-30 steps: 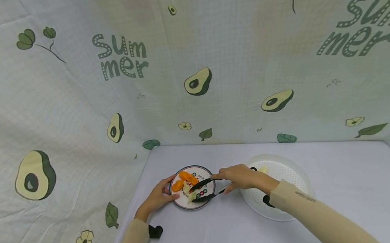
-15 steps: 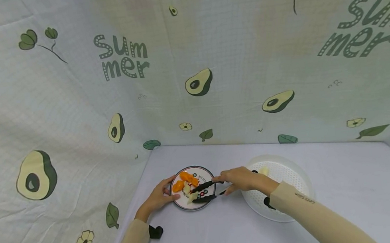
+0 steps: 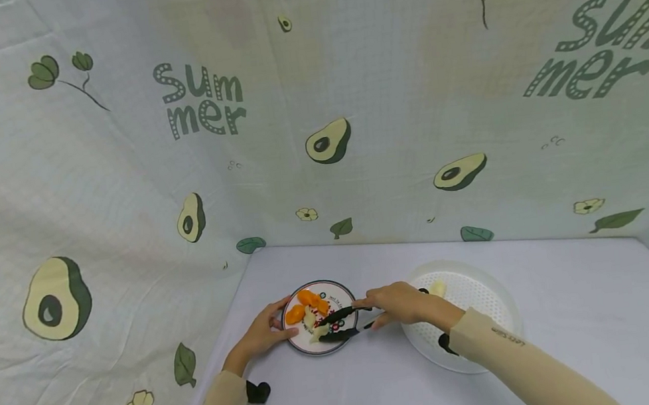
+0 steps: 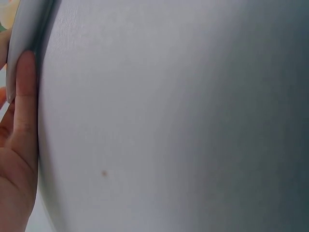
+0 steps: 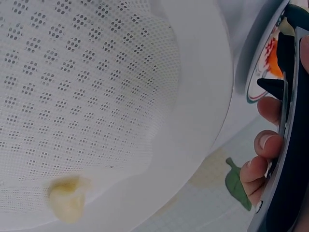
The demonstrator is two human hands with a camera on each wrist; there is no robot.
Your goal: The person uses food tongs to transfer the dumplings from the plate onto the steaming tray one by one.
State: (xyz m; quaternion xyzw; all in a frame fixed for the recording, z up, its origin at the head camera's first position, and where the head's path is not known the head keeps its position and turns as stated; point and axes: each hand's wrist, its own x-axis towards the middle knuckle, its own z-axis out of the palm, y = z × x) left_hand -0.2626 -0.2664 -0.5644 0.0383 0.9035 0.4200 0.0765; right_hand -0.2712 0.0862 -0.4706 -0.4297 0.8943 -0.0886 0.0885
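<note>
My left hand (image 3: pixel 260 331) grips the left rim of a small white plate (image 3: pixel 307 343) with a dark edge. In the left wrist view its fingers (image 4: pixel 24 96) lie under the plate and the thumb is above. Orange pieces (image 3: pixel 296 314) and pale pieces (image 3: pixel 318 331) lie on the plate; their kind is too small to tell. The right hand (image 3: pixel 399 303) holds black-tipped tongs (image 3: pixel 337 315), their tips over the plate beside the pale pieces. Close up, the fingers (image 5: pixel 266 145) curl round the tongs' metal and black arms. Whether the tips pinch a piece, I cannot tell.
Right of the plate stands a white perforated colander (image 3: pixel 508 315), partly under the right forearm. A pale yellowish piece (image 5: pixel 67 198) lies in it. A black heart-shaped item (image 3: pixel 258 392) shows by the left sleeve. Patterned cloth (image 3: pixel 378 89) hangs behind the white table (image 3: pixel 371 397).
The tongs' upper arm has come slightly nearer the lower one, and the right hand has dipped a little. The left hand and plate keep their places; the head view has shifted slightly.
</note>
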